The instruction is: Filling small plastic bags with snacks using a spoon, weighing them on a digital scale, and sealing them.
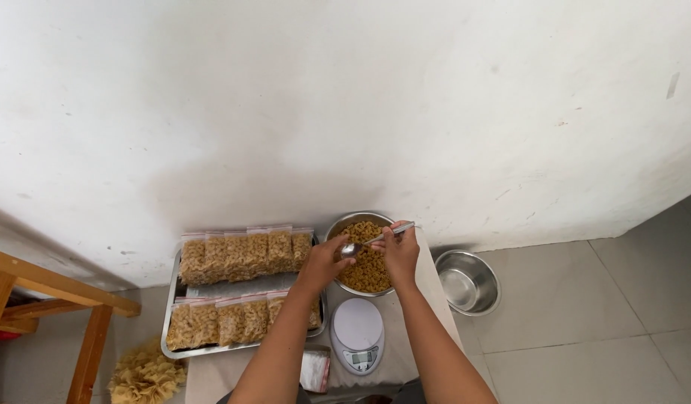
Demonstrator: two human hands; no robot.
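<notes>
A steel bowl (344,221) full of dry macaroni stands at the far side of a small table. My right hand (400,253) holds a metal spoon (369,242) by its handle over the bowl. My left hand (324,262) is closed at the spoon's bowl end, fingers touching it. A white kitchen scale (358,334) with an empty round platform lies just in front of the bowl, between my forearms.
A steel tray (240,285) at the left holds two rows of sealed clear bags of macaroni. An empty steel bowl (467,281) sits on the tiled floor at right. Empty bags (315,369) lie near the scale. A wooden frame (46,299) and a loofah-like bundle (145,377) are at left.
</notes>
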